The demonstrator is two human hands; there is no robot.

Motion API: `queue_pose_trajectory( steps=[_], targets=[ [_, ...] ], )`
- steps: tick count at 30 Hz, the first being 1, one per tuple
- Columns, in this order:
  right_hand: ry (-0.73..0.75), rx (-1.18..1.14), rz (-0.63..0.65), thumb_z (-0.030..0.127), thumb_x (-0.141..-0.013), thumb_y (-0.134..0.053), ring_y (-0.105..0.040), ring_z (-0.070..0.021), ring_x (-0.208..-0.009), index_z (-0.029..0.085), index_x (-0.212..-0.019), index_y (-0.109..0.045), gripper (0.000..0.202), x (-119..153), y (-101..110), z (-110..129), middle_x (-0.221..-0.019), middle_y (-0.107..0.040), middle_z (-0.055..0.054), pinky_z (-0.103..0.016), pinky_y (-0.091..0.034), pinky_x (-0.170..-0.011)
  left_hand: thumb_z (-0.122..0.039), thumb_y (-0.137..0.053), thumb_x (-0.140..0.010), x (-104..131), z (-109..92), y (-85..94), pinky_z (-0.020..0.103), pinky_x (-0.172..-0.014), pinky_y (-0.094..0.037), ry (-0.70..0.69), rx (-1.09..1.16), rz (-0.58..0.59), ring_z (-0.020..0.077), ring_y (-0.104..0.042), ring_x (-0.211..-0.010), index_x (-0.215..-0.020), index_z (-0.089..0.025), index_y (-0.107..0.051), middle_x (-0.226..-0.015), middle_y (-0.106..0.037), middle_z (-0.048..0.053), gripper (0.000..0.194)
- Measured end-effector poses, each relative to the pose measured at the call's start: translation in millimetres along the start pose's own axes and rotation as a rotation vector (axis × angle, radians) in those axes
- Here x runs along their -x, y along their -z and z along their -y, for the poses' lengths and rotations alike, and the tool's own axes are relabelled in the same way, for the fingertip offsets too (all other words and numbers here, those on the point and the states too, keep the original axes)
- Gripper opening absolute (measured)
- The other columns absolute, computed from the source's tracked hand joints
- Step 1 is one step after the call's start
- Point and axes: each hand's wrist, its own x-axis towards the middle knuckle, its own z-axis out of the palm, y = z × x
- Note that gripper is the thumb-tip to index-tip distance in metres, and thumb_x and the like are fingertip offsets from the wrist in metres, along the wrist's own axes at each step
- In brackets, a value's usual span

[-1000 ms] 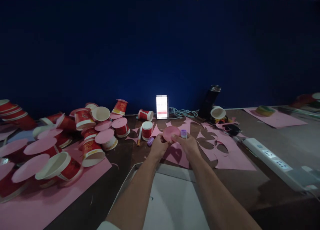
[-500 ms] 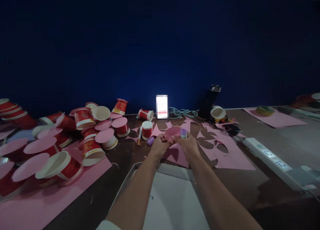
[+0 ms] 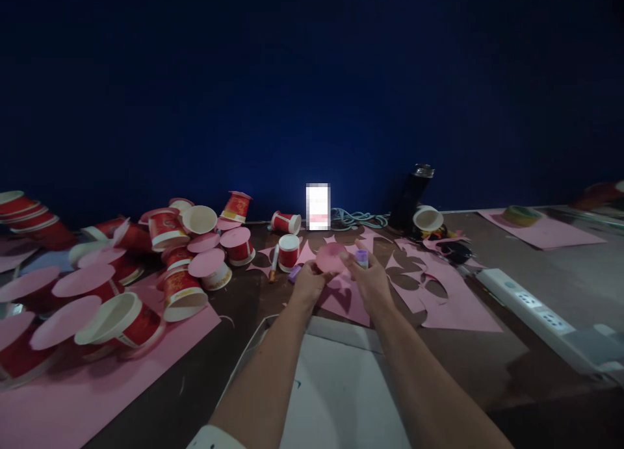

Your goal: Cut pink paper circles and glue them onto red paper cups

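Note:
Between my two hands is a round pink paper disc (image 3: 331, 258), tilted so that its face shows. My left hand (image 3: 308, 285) pinches the disc's lower left edge. My right hand (image 3: 369, 281) has its fingers at the disc's right edge and also holds a purple-topped glue stick (image 3: 361, 258) upright. A purple cap (image 3: 294, 274) lies just beyond my left hand. Left of it are an orange and white marker (image 3: 273, 264) and an upright red cup (image 3: 289, 253).
Red paper cups, several with pink discs, crowd the left over a pink sheet (image 3: 160, 351). Cut pink sheets (image 3: 458, 306) lie at centre right. A black flask (image 3: 409, 199) leans by the wall; a power strip (image 3: 526, 306) is at right. A white box (image 3: 341, 384) is under my forearms.
The pink disc has tilted up and shows more of its face. My right fingers have shifted along its edge. The whole view has moved slightly.

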Motion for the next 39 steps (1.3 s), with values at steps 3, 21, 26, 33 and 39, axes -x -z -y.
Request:
queue_pose_trajectory(
  steps=[3, 21, 26, 33, 39],
  targets=[
    [-0.069, -0.029, -0.006, 0.044, -0.064, -0.071, -0.041, -0.0073, -0.05, 0.015, -0.122, -0.06, 0.066, 0, -1, -2, -0.067, -0.058, 0.003, -0.02, -0.04, -0.048, -0.025, -0.081, -0.05, -2, -2, 4.2, 0.021, -0.053, -0.037, -0.029, -0.018, -0.108, 0.0091, -0.05, -0.054, -0.075, -0.016, -0.058, -0.06, -0.058, -0.003, 0.035],
    [-0.03, 0.108, 0.055, 0.038, -0.06, -0.069, -0.047, -0.0123, -0.052, 0.016, -0.08, -0.066, 0.03, -2, -9, -12, -0.063, -0.06, 0.0, -0.025, -0.039, -0.051, -0.027, -0.078, -0.06, -3, 3, 0.9, 0.021, -0.058, -0.044, -0.103, -0.077, -0.017, 0.0118, -0.059, -0.063, -0.095, -0.012, -0.056, -0.074, -0.066, 0.003, 0.043],
    [-0.035, 0.112, -0.029, 0.042, -0.065, -0.067, -0.051, -0.0138, -0.056, 0.017, -0.105, -0.064, 0.047, -10, -5, -18, -0.073, -0.064, -0.002, -0.026, -0.041, -0.053, -0.019, -0.066, -0.072, 1, 3, 6.7, 0.027, -0.068, -0.047, -0.109, -0.439, -0.071, 0.0172, -0.065, -0.075, -0.117, -0.013, -0.053, -0.088, -0.07, 0.009, 0.048],
    [-0.078, 0.02, -0.121, 0.049, -0.066, -0.068, -0.05, -0.0135, -0.055, 0.014, -0.118, -0.059, 0.063, -9, 2, -7, -0.066, -0.059, 0.001, -0.025, -0.041, -0.053, -0.028, -0.05, -0.084, 12, -26, 28.3, 0.034, -0.08, -0.045, -0.546, -0.874, -0.502, 0.0217, -0.061, -0.087, -0.101, -0.019, -0.061, -0.093, -0.065, 0.008, 0.022],
    [-0.104, -0.17, -0.132, 0.047, -0.065, -0.071, -0.043, -0.0101, -0.049, 0.017, -0.111, -0.061, 0.056, -9, -2, -8, -0.056, -0.051, 0.006, -0.022, -0.036, -0.046, -0.046, -0.063, -0.074, -14, -24, 58.1, 0.046, -0.1, -0.035, -0.63, -0.884, -0.752, 0.0304, -0.05, -0.113, -0.119, -0.013, -0.052, -0.115, -0.058, 0.015, 0.057]
  ],
)
